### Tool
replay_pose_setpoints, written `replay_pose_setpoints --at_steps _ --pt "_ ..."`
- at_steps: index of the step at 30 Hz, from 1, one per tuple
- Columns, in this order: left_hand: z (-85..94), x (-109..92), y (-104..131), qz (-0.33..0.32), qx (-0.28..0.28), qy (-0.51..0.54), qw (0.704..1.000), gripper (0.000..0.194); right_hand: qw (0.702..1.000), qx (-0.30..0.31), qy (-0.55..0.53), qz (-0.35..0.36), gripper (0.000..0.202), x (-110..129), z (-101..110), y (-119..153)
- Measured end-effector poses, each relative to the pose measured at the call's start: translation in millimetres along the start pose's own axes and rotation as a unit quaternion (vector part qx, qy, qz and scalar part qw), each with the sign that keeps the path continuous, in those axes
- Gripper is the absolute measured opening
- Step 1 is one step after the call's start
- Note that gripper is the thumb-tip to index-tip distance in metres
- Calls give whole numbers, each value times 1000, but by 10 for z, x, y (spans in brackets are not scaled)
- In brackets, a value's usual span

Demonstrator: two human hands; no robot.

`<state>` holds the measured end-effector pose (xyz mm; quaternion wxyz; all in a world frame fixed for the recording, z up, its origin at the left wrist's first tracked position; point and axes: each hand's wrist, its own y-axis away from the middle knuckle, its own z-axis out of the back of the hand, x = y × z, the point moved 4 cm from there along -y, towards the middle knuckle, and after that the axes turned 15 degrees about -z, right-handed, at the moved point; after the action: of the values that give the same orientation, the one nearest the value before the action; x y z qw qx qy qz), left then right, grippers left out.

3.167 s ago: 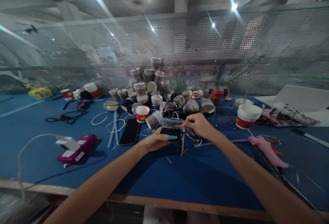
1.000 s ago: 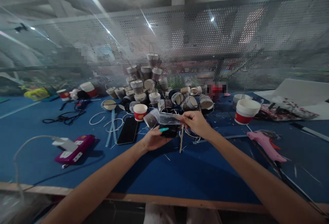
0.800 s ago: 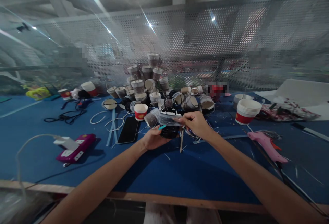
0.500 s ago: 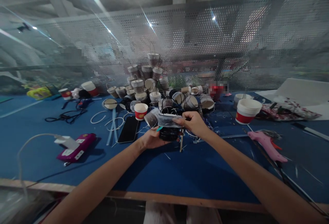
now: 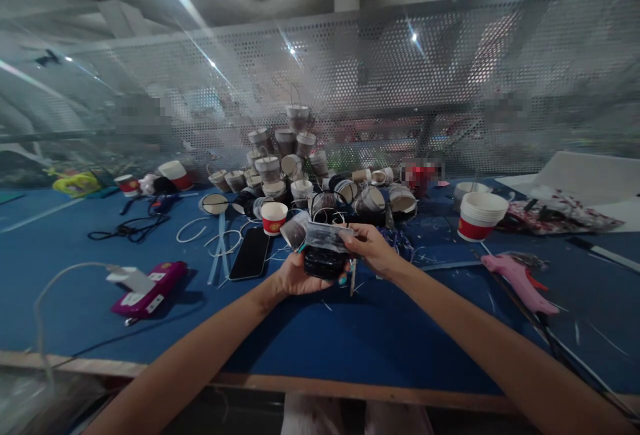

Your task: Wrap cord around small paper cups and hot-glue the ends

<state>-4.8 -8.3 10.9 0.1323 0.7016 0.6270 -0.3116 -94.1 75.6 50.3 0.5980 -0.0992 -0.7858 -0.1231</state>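
Note:
A small cup-like piece (image 5: 324,260), glossy black at the bottom with a grey fabric-like band (image 5: 325,234) around its upper part, is held over the blue table. My left hand (image 5: 296,276) cups it from the left and below, fingers closed around the black part. At its right side, my right hand (image 5: 367,245) pinches the grey band between thumb and fingers. A leaning grey-wrapped cup (image 5: 296,228) lies just behind my left hand. Behind the held piece, a pile of wrapped cups (image 5: 270,167) with wire handles stands stacked.
A phone (image 5: 250,253), a red-and-white paper cup (image 5: 275,218) and a purple power strip (image 5: 150,288) lie to the left. On the right are stacked paper cups (image 5: 481,215) and a pink glue gun (image 5: 517,282). White wire and ribbon scraps are scattered about.
The held piece has tilted and shifted slightly left, showing more of its black part. My right hand has moved down a little, its fingers now lying flatter along the grey band.

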Motion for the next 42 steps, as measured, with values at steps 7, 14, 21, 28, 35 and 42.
replay_pose_setpoints --at_steps 7,14,21,28,35,42 --pt "-39 -1 -34 16 15 -56 998 77 1000 -7 -6 4 39 -59 52 -24" --pt "141 -438 8 -2 -39 -429 903 62 984 -76 160 12 46 158 385 -19" --pt "-65 -682 -1 -246 -74 -768 587 51 882 -90 462 -34 41 251 544 9" --pt "-16 -229 -129 -124 -12 -759 639 37 865 -80 493 -53 41 172 432 -79" --pt "16 -144 -140 -121 -130 -712 679 28 868 -104 481 -58 46 150 374 -145" --pt "-79 -77 -144 -76 -73 -560 822 41 884 -105 454 -18 38 119 348 -121"
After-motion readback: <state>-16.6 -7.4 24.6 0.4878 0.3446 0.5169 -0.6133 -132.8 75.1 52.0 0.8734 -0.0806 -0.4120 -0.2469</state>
